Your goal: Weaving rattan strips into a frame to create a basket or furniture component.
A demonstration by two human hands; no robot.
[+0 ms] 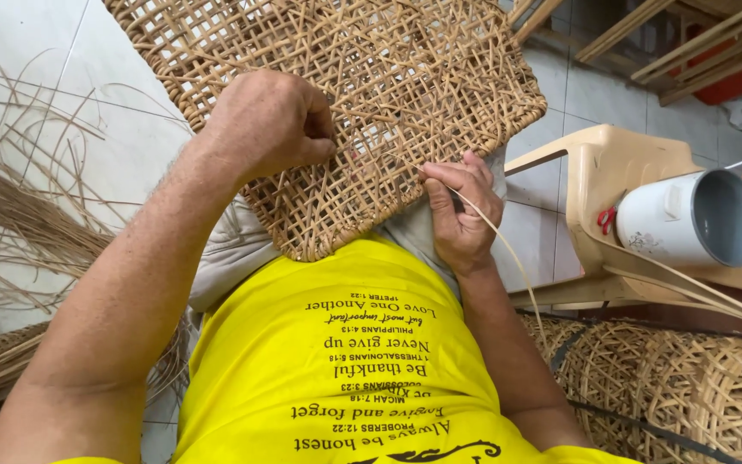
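A flat woven rattan panel (pixel 354 94) lies across the person's lap, its near corner resting against the yellow shirt (pixel 345 369) and a grey cloth (pixel 234 249) under it. The left hand (pixel 272 120) sits on top of the panel, left of its middle, fingers curled into a loose fist with the thumb and forefinger pinched tight on the weave; what strand they grip is too small to tell. The right hand (pixel 461 215) is at the panel's lower right edge, fingers closed narrowly on a thin rattan strip (pixel 508 249) that runs from the panel edge down and to the right past the wrist.

Right of the panel stands a beige plastic chair (pixel 603 172), and on it lies a white cylinder-shaped container (pixel 689 219) on its side, its grey open mouth facing right, with a small red piece at its left end. Below the chair, right of the shirt, are rounded woven baskets (pixel 689 387). Left of the panel, loose rattan strips (pixel 10 223) spread over the white tiled floor (pixel 10 51). Above and right of the panel, wooden frames (pixel 697 43) lean together.
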